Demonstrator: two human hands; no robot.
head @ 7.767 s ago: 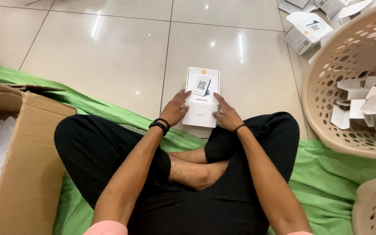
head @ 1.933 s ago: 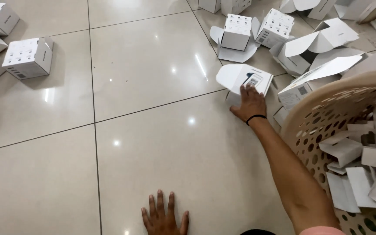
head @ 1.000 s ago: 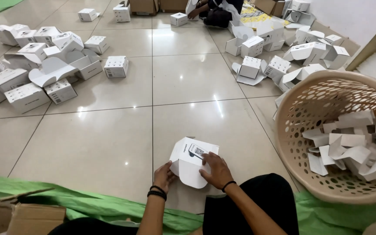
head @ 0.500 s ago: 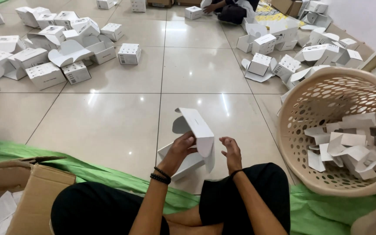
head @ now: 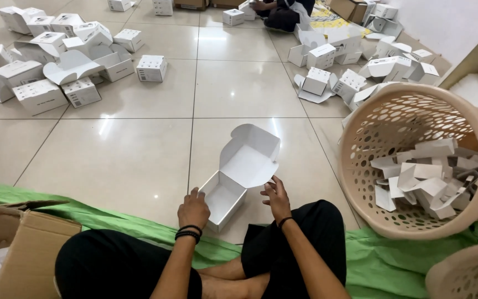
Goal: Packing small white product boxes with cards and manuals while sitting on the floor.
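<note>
A small white cardboard box lies open on the tiled floor in front of my crossed legs, its lid flipped up and back. My left hand, with dark bands at the wrist, rests on the box's near left edge. My right hand hovers with spread fingers just beside the lid's lower right edge. The inside of the box looks bare.
A beige perforated basket tipped at my right holds several white card pieces. A second basket is at bottom right. A brown carton stands at my left on green cloth. Heaps of white boxes lie beyond; another person sits far back.
The box was held up between both hands half a second ago; now it sits on the floor with the lid swung open and my right hand off it.
</note>
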